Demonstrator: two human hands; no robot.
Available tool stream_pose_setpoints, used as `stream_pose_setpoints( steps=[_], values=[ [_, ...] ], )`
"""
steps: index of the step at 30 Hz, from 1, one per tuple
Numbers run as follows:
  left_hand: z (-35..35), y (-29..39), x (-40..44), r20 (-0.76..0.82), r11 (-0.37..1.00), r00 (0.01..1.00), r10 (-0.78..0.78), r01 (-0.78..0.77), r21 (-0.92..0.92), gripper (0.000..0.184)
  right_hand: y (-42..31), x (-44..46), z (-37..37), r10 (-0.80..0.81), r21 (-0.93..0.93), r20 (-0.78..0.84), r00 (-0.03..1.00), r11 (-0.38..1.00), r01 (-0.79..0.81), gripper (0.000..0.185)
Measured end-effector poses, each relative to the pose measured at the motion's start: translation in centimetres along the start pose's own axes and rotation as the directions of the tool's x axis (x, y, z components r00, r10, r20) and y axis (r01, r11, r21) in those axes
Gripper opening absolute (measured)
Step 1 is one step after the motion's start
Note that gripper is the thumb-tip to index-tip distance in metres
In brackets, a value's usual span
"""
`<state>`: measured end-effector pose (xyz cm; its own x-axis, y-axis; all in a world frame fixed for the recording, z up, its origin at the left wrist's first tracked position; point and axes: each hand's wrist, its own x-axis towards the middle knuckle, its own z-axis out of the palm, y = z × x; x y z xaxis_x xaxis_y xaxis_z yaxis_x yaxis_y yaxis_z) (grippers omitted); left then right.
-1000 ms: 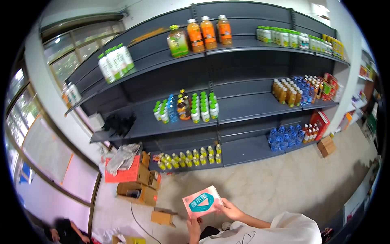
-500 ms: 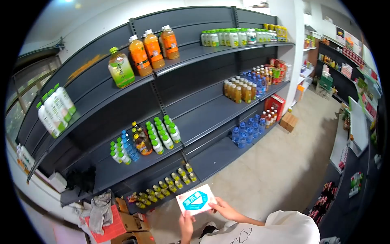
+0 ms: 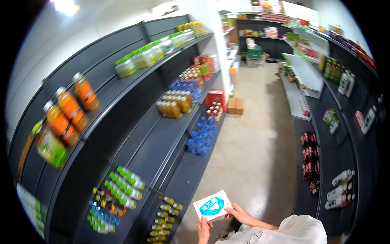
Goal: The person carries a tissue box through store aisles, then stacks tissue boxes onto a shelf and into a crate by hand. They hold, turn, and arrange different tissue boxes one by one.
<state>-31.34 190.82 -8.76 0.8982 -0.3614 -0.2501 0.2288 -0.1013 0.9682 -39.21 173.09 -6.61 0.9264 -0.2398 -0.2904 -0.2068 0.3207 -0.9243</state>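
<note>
A flat white-and-pink box (image 3: 212,206) with a teal printed panel is held out in front of the body, its printed face up. My left hand (image 3: 204,228) grips its lower left edge, thumb on top. At the right edge, my right hand (image 3: 239,213) holds the box with the thumb over its face. The fingers under the box are hidden. Below the hands a white shirt (image 3: 280,232) shows.
Dark shelves (image 3: 140,136) with bottles run along the left. More dark shelves (image 3: 345,134) with bottles and packs stand on the right. Between them lies a pale floor aisle (image 3: 252,134), with a cardboard box (image 3: 235,106) by the left shelf's far end.
The view has swung to the right, from facing the shelves to looking down the aisle. Both hands keep hold of the box, and its position before the body is nearly the same.
</note>
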Motion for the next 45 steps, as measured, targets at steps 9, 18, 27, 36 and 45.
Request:
stream_pose_setpoints(
  steps=[9, 18, 27, 36, 45],
  values=[
    [11.0, 5.1, 15.3, 0.423, 0.995, 0.903, 0.079, -0.098, 0.025, 0.033, -4.5, 6.6, -9.8, -0.13, 0.186, -0.334, 0.934, 0.962, 0.2, 0.037],
    [22.5, 9.1, 23.8, 0.605, 0.989, 0.794, 0.059, -0.128, 0.071, 0.032, -9.4, 11.2, -18.8, -0.199, 0.148, -0.574, 0.794, 0.929, 0.34, 0.034],
    [29.2, 8.9, 30.0, 0.653, 0.974, 0.749, -0.11, -0.048, 0.219, 0.047, -11.2, 15.7, -24.3, -0.048, 0.248, -0.681, 0.73, 0.923, 0.292, 0.036],
    [41.8, 13.9, 46.2, 0.734, 0.988, 0.677, -0.055, -0.07, 0.138, 0.034, -20.1, 28.4, -35.6, -0.143, 0.144, -0.731, 0.667, 0.924, 0.355, 0.029],
    [52.7, 20.0, 61.7, 0.738, 0.984, 0.667, 0.099, -0.178, 0.029, 0.031, -29.0, 41.7, -47.0, -0.26, 0.056, -0.691, 0.674, 0.911, 0.409, 0.034]
  ],
)
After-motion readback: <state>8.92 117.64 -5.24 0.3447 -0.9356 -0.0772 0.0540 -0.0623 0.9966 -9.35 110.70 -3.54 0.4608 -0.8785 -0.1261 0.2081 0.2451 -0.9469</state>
